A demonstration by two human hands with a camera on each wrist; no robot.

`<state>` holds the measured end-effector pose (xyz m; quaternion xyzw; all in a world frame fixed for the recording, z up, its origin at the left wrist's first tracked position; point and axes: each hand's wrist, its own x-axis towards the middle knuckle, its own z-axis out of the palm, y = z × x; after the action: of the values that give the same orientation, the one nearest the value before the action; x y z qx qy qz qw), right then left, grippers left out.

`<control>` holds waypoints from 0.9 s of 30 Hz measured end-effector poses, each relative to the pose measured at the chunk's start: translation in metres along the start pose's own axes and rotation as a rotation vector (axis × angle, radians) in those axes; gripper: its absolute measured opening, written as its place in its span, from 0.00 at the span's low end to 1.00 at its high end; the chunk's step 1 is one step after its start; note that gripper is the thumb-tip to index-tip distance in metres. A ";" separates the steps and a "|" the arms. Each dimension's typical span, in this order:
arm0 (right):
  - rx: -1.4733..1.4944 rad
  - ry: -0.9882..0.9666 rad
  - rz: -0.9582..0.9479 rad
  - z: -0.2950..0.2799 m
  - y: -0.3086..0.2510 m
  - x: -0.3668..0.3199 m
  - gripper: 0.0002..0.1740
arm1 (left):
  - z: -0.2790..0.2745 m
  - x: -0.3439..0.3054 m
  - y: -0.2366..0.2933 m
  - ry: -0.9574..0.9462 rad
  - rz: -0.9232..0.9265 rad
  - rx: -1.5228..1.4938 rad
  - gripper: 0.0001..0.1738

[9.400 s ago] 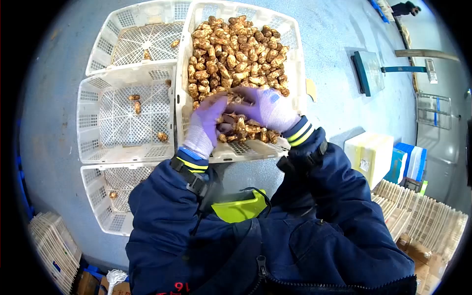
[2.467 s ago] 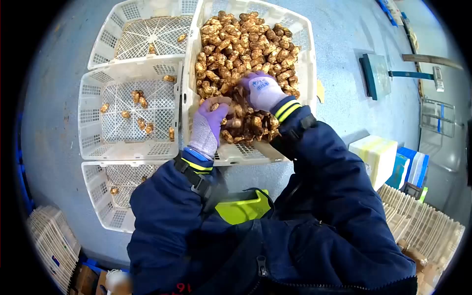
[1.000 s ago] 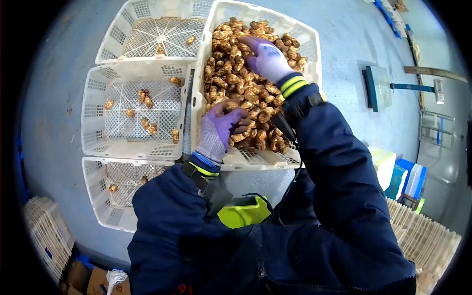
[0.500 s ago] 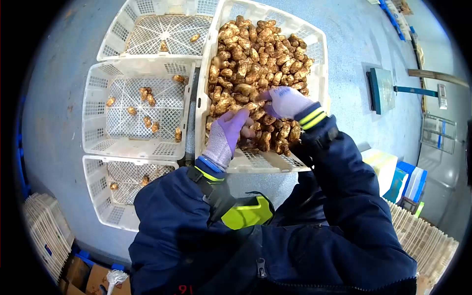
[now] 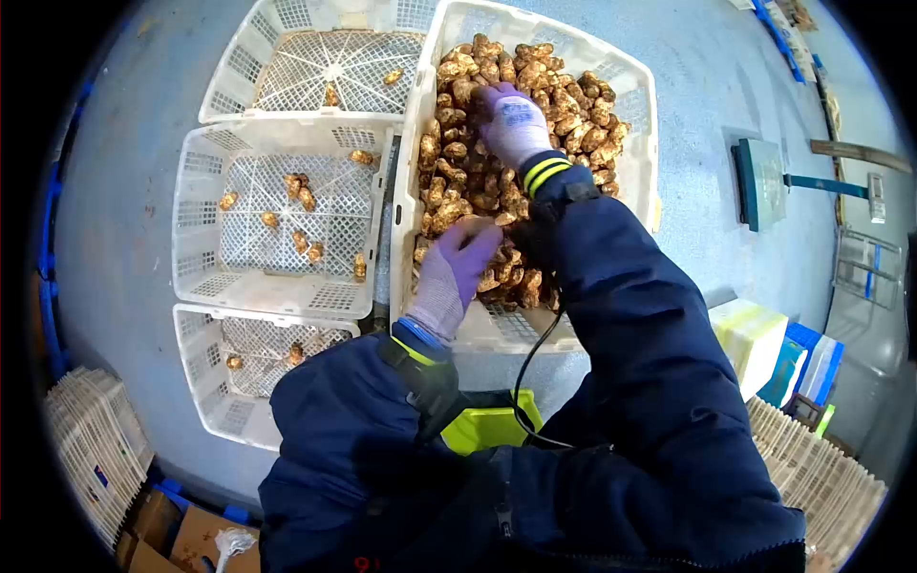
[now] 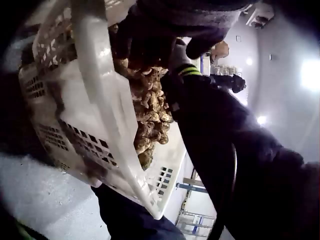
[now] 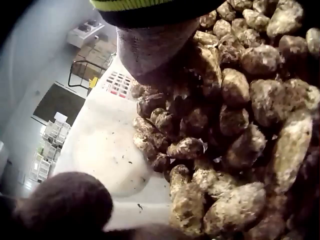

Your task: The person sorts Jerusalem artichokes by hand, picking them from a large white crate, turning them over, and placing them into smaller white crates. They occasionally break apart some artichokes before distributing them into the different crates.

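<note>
**Most lumps are in the big crate**

Both your hands are in the big crate (image 5: 642, 105), on the heap of brown lumps (image 5: 573, 105). Your right hand (image 5: 511, 124) reaches to the far end of the heap. Its fingers bend down among the lumps, and I cannot tell if they grip one. Your left hand (image 5: 457, 272) lies at the near end with its fingers stretched out on the lumps. It pinches nothing that I can see.

Three small crates sit on the floor (image 5: 124, 143) at your left, just beside the big one. The middle crate (image 5: 205, 220) holds a few lumps. The far crate (image 5: 248, 76) and the near crate (image 5: 205, 382) hold about two each.

So I think only a little is done. A few lumps lie in the small crates, and nearly the whole heap is left in the big crate.
</note>
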<state>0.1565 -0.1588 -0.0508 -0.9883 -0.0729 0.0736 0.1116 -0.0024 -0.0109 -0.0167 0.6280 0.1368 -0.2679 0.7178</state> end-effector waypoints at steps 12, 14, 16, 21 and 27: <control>0.218 0.058 -0.267 -0.037 0.021 -0.072 0.27 | -0.004 -0.012 0.006 -0.042 -0.053 -0.402 0.23; -0.081 -0.037 -0.346 -0.011 0.023 -0.046 0.29 | -0.005 -0.013 0.010 -0.097 0.007 -0.409 0.24; -0.293 -0.056 -0.301 0.006 0.005 -0.040 0.32 | -0.006 -0.010 0.009 -0.111 0.013 -0.435 0.25; -0.246 -0.153 -0.051 -0.012 -0.009 -0.033 0.18 | -0.005 -0.009 0.014 -0.067 0.016 -0.554 0.24; 1.417 -0.188 0.220 -0.055 0.024 -0.102 0.17 | -0.016 -0.012 0.015 -0.102 -0.014 -0.586 0.20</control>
<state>0.0689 -0.2095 0.0096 -0.6697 0.0828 0.1985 0.7108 -0.0017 0.0078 -0.0005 0.3787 0.1766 -0.2531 0.8725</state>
